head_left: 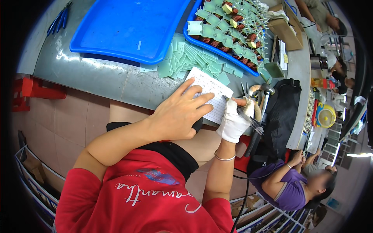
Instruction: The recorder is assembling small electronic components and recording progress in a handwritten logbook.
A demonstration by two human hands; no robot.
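My left hand [182, 110] is bare and lies with fingers spread on a white printed sheet of paper [210, 83] at the table's near edge. My right hand [235, 120] wears a white glove with the fingertips bare. Its fingers are closed at the sheet's right edge, around what looks like a pointed metal tool [245, 88], two thin tips pointing away from me; the glove hides most of it. Just beyond the paper lies a loose heap of pale green flat plates [190, 58]. A blue tray [223, 50] behind them carries rows of copper-wound coils [251, 39] with green plates.
A second blue tray [128, 29] stands at the left, with blue-handled pliers [60, 19] beyond it. On the right are a hammer-like tool [267, 90], a black bag [285, 112] and a cardboard box [285, 33]. A person in purple [287, 186] sits at my right.
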